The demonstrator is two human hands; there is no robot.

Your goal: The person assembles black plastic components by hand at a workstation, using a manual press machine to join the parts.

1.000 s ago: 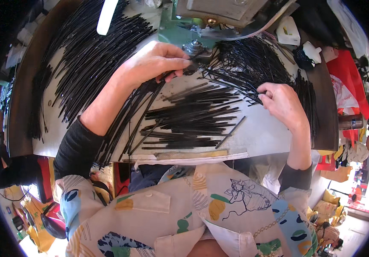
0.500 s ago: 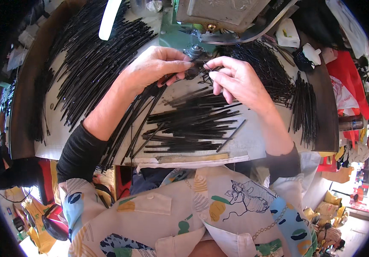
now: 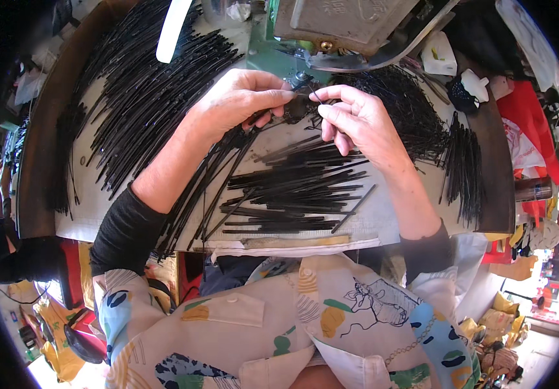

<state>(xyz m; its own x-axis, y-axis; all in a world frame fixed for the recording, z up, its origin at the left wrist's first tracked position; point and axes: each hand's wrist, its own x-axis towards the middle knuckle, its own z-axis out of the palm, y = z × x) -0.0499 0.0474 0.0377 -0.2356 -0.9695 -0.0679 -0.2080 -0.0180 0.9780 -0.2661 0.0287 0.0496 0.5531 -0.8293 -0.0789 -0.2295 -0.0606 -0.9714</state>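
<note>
Above the far middle of the table my left hand [image 3: 237, 98] is closed, thumb and fingertips pinching the end of a thin black strip. Just to its right, my right hand [image 3: 360, 122] pinches a fine dark strand [image 3: 316, 97] between thumb and forefinger. The fingertips of both hands are a small gap apart, in front of the metal-headed machine [image 3: 344, 29] with its green base [image 3: 262, 50]. Long loose black strips [image 3: 211, 178] run toward me from under my left hand. Nearer me lies a stack of shorter black strips [image 3: 292, 191].
A broad heap of long black strips [image 3: 156, 91] covers the table's left. On the right are a tangled black pile [image 3: 406, 107] and an upright-lying bundle [image 3: 462, 172]. A white strip-shaped lamp [image 3: 174, 31] hangs at the top. Dark raised boards [image 3: 490, 149] edge the table.
The whole view has shifted slightly to the right. Both hands keep nearly the same pose, still pinching in front of the machine.
</note>
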